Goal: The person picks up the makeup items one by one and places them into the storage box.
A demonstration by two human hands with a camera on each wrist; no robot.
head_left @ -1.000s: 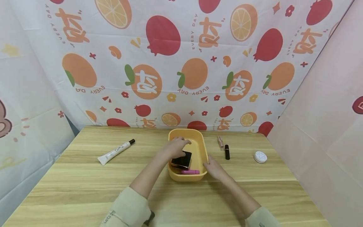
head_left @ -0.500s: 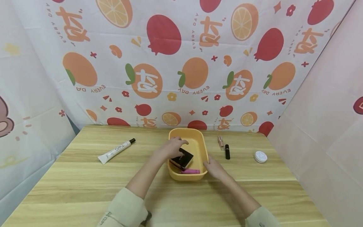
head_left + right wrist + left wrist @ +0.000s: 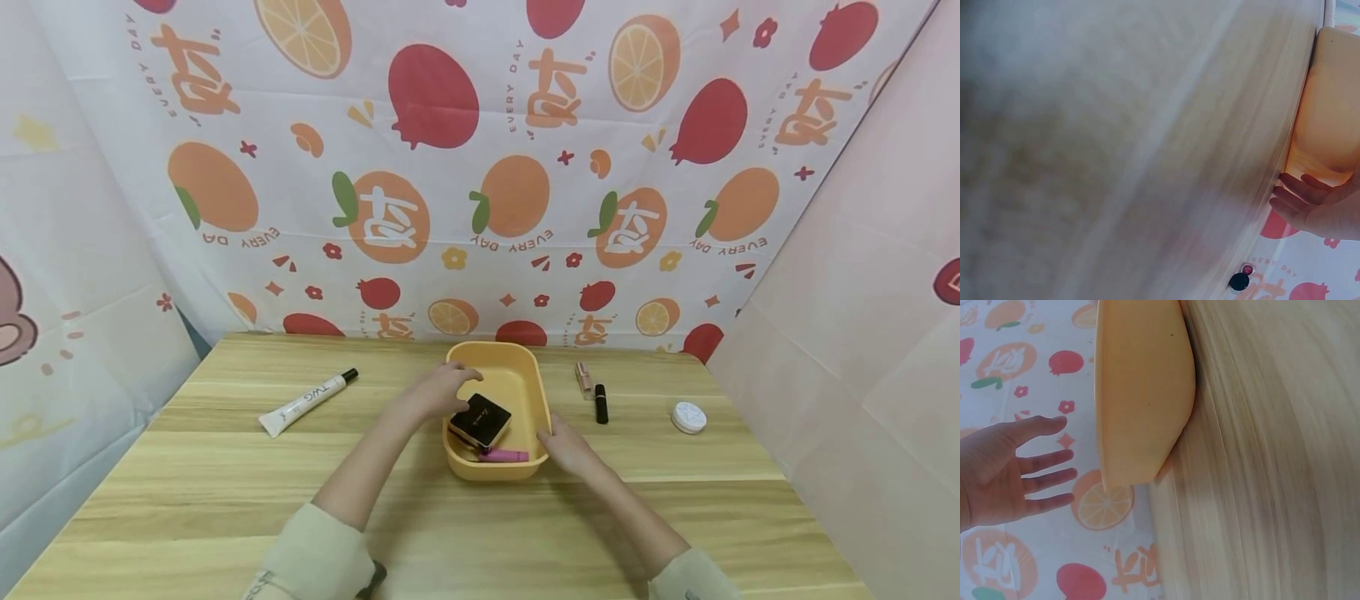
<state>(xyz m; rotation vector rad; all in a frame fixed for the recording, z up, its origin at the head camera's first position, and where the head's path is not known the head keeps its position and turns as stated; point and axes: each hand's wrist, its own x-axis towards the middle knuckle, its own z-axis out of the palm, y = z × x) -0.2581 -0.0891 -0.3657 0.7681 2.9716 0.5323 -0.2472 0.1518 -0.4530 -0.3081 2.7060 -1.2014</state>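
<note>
A yellow plastic bin [image 3: 517, 367] stands on the table near the back. Inside its near end lie a square black box [image 3: 481, 421] with small gold lettering and a pink tube [image 3: 504, 456]. My left hand [image 3: 438, 392] is over the bin's left rim beside the black box; in the left wrist view the left hand [image 3: 1019, 472] has its fingers spread straight and holds nothing. My right hand [image 3: 567, 446] grips the bin's right rim, thumb at the edge. In the right wrist view the fingers [image 3: 1300, 194] lie along the bin's outer wall [image 3: 1332, 100].
On the left lies a white tube [image 3: 306, 404] with a black cap. Right of the bin are a pinkish lipstick [image 3: 583, 379] and a black lipstick [image 3: 601, 404]. A round white compact [image 3: 688, 416] sits farther right. A fruit-print cloth [image 3: 450, 192] hangs behind the table [image 3: 225, 500].
My left hand has let go of the black box and drawn back to the left. The box has turned slightly and lies in the bin. My right hand stays at the rim.
</note>
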